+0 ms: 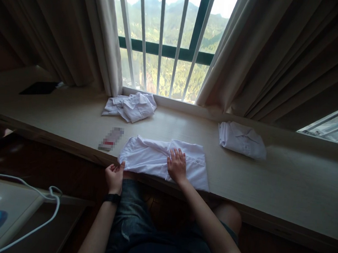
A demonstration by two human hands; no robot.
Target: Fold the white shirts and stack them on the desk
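A white shirt point(146, 152), partly folded into a long shape, lies along the front edge of the wooden ledge. At its left end, my left hand point(115, 177) is closed with thumb and fingers pinching the shirt's near corner. My right hand point(177, 165) rests flat on the shirt right of its middle, fingers spread and pressing the cloth. Creases run lengthwise through the left half of the fabric, while the right half looks flatter. A dark band point(112, 198) circles my left wrist.
A crumpled white shirt pile point(132, 106) lies under the barred window. Farther right sits a neatly folded white shirt point(241, 139). A blurred-out flat item point(111, 138) lies left of my work. A white cable point(54, 205) loops over the side table point(21, 212) at lower left.
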